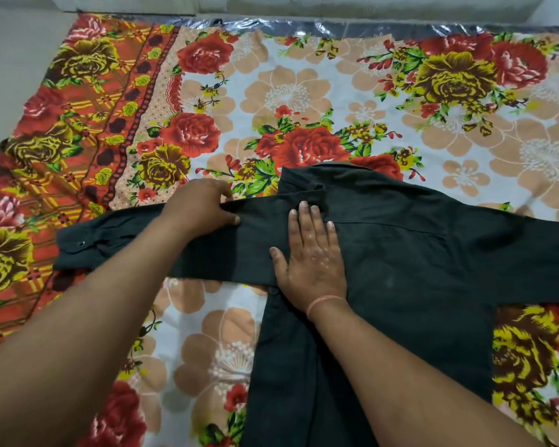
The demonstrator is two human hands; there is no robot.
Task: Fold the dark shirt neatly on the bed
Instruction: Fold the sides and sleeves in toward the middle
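Position of the dark shirt (pixel 400 269), a near-black plain woven garment: spread flat on the bed (pixel 304 91), collar (pixel 323 175) toward the far side. Its body runs back toward the camera and out of the bottom of the view. One long sleeve (pixel 126 240) stretches out to the left and ends in a buttoned cuff (pixel 78 245). The other side runs off the right edge.

Left hand (pixel 204 208): fingers curled over the sleeve's upper edge near the shoulder, pinching the cloth.
Right hand (pixel 310 253): flat, fingers straight and close together, palm pressing the shirt just inside that shoulder.

I read this as anchor-and-fold. The flat palm fixes the fold line and keeps the body from sliding, so the pinched sleeve can be brought across. I see no fold made yet and judge the task to be early.

Material notes: the cloth is matte and fairly firm, with a stitched seam across the shoulders and few wrinkles. I expect it to crease cleanly. A thin orange thread band (pixel 325 303) circles the right wrist.

Support: a printed floral sheet (pixel 88 117) with red and yellow roses, peach blossoms on a pale ground, lying smooth. A shiny crinkled plastic strip (pixel 368 29) shows along the far edge.
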